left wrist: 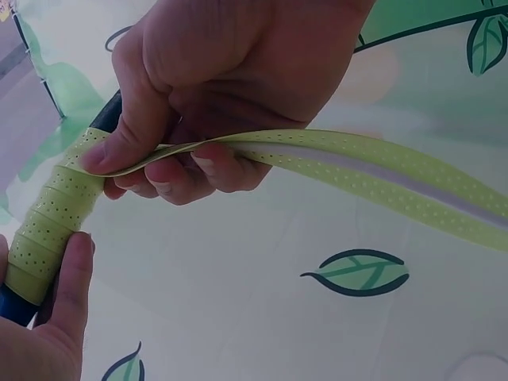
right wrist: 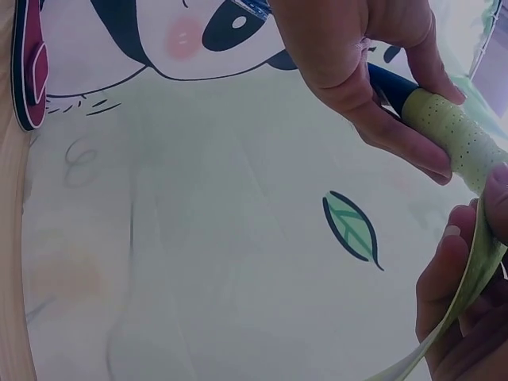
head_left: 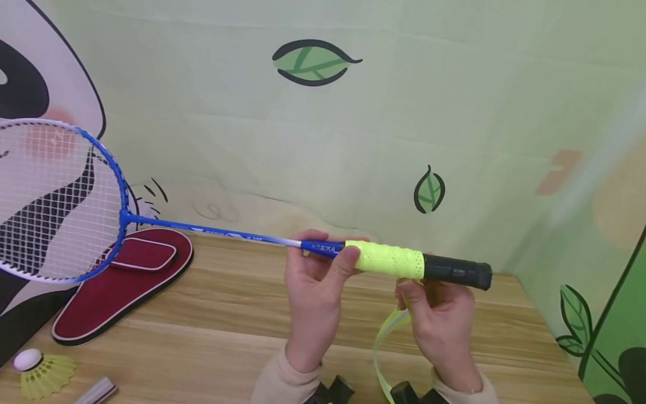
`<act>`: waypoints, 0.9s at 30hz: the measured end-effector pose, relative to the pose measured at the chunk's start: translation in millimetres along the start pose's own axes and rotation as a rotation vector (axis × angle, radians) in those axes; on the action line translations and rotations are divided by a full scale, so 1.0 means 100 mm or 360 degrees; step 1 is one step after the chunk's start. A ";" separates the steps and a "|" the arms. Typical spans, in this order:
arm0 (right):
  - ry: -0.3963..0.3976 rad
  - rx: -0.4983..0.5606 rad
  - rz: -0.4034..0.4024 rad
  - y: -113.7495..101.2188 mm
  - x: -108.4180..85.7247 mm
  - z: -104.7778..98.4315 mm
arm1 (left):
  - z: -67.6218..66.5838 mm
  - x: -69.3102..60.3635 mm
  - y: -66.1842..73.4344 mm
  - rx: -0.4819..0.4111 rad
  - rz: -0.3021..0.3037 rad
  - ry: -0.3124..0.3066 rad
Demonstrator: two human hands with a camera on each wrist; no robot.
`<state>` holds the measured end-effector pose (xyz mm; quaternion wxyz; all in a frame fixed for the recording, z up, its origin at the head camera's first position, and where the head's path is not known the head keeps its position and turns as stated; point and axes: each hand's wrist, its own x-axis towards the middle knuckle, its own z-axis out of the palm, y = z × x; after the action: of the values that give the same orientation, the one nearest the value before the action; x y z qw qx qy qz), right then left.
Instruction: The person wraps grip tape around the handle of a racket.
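Note:
A blue badminton racket (head_left: pixel 262 238) is held up above the table, its head to the left. Yellow perforated tape (head_left: pixel 386 258) covers the front part of its handle; the rear part (head_left: pixel 456 271) is black. The left hand (head_left: pixel 315 297) grips the handle at the blue cone and the tape's front end, thumb on the near side. Beneath the rear edge of the wrapping, the right hand (head_left: pixel 441 322) pinches the loose strip (head_left: pixel 383 342), which hangs down toward the table. In the left wrist view the right thumb presses the strip (left wrist: pixel 349 163) against the handle.
A dark red racket cover (head_left: pixel 126 286) lies at the table's left. In front of it are a yellow shuttlecock (head_left: pixel 45 373) and a silvery object (head_left: pixel 97 391), cut off by the frame. A printed cloth (head_left: pixel 227 112) with leaves and a panda hangs behind the wooden table (head_left: pixel 202 336).

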<state>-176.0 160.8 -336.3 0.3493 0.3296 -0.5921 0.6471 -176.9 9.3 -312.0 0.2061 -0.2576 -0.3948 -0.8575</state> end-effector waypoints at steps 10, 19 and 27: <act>-0.0034 0.0024 -0.0022 0.00 0.00 0.01 | -0.01 0.01 0.01 -0.0005 0.0039 0.0024; -0.0029 0.0021 -0.0004 0.00 -0.01 0.01 | -0.01 0.02 0.01 -0.0007 0.0045 0.0043; -0.0041 0.0059 0.0004 0.01 -0.01 0.03 | -0.02 0.03 0.00 0.0024 0.0034 0.0084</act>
<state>-176.2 158.2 -337.5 0.3346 0.3435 -0.5850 0.6541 -179.9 6.7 -311.1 0.2275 -0.2374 -0.3931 -0.8587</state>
